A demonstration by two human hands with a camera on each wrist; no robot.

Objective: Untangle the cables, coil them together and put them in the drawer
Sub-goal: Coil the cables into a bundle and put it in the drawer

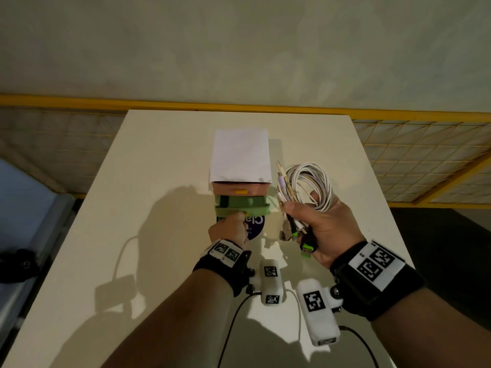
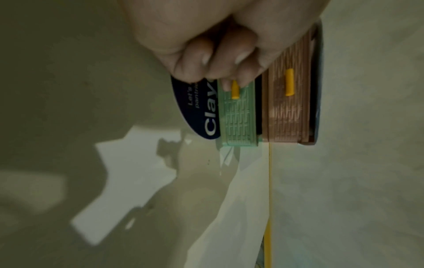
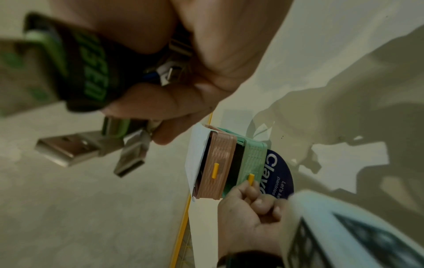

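A small drawer unit [image 1: 240,166] with a white paper top stands mid-table. Its upper pink drawer [image 1: 239,189] is closed; the green drawer [image 1: 241,207] below is pulled partway out. My left hand [image 1: 229,229] pinches the green drawer's yellow handle [image 2: 234,89], also seen in the right wrist view as handle [image 3: 251,179]. My right hand [image 1: 313,221] grips a coiled bundle of white cables [image 1: 310,181] to the right of the unit, held above the table. USB plugs [image 3: 66,151] and a black-green connector [image 1: 307,249] stick out below the fist.
A dark blue round sticker [image 1: 253,227] lies on the white table [image 1: 132,235] under the drawer front. Yellow-framed wire mesh [image 1: 414,155] runs behind and right of the table. A blue-grey surface [image 1: 24,208] lies beyond the left edge.
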